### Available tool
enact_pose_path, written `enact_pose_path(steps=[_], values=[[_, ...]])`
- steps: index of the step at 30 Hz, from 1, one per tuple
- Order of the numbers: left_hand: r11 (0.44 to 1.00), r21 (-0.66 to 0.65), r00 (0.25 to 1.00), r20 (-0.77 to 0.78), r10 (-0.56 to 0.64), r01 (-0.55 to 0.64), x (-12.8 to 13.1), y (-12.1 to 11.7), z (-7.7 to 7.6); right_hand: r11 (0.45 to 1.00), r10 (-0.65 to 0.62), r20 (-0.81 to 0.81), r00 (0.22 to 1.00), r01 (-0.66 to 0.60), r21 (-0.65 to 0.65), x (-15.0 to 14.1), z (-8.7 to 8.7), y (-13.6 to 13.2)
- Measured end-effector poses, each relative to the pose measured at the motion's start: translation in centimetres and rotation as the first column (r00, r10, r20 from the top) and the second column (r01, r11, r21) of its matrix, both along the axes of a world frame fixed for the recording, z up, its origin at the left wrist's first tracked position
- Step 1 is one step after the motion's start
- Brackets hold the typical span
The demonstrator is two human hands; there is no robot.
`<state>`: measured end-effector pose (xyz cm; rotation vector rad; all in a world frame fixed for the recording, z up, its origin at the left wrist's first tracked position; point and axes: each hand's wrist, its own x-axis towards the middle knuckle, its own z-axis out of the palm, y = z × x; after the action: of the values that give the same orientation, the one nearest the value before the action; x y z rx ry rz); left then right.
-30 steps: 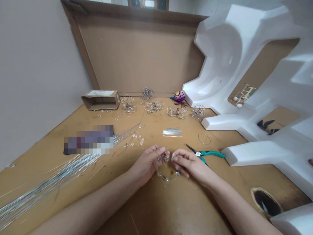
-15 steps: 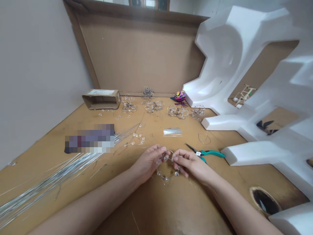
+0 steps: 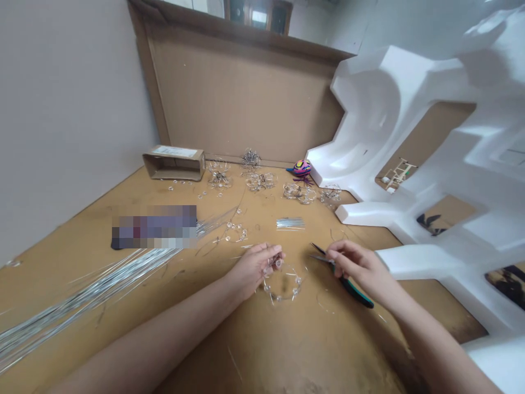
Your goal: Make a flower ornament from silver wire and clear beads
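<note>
My left hand (image 3: 252, 268) pinches one end of a wire ring strung with clear beads (image 3: 284, 284), which lies on the brown cardboard surface (image 3: 287, 350). My right hand (image 3: 361, 268) has closed round the teal-handled pliers (image 3: 348, 282), whose dark jaws point left toward the ring. The ring's right end is free of my fingers.
A long bundle of silver wires (image 3: 86, 293) runs along the left. Short cut wires (image 3: 289, 222), loose beads (image 3: 233, 230) and several finished bead-and-wire flowers (image 3: 258, 180) lie further back, with a small cardboard box (image 3: 174, 162), a colourful toy (image 3: 301, 167) and white foam packing (image 3: 410, 164) on the right.
My right hand let go of the bead ring, moved right and took hold of the pliers. My left hand still holds the ring. The view shifted slightly.
</note>
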<state>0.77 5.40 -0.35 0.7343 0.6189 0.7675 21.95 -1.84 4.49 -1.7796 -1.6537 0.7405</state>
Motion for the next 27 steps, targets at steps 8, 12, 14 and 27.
enact_pose_path(steps=[8,12,14,27], values=[[0.998,0.001,0.998,0.001,-0.062,0.062,0.1,-0.2,0.2,0.978,0.167,0.781,0.602,-0.200,-0.055,5.4,-1.8,-2.0],[0.998,0.013,0.999,-0.001,-0.055,0.055,0.1,-0.5,0.3,0.970,0.181,0.854,0.487,-0.234,-0.072,4.5,-1.9,-1.6],[0.998,0.028,0.999,0.000,-0.053,0.053,0.1,-0.5,0.2,0.968,0.186,0.880,0.437,-0.236,-0.088,3.9,-1.7,-1.2],[0.960,0.278,0.988,-0.144,0.058,-0.015,0.7,-1.2,0.4,0.924,0.330,0.756,0.566,-0.358,-0.136,3.8,5.8,-2.1]])
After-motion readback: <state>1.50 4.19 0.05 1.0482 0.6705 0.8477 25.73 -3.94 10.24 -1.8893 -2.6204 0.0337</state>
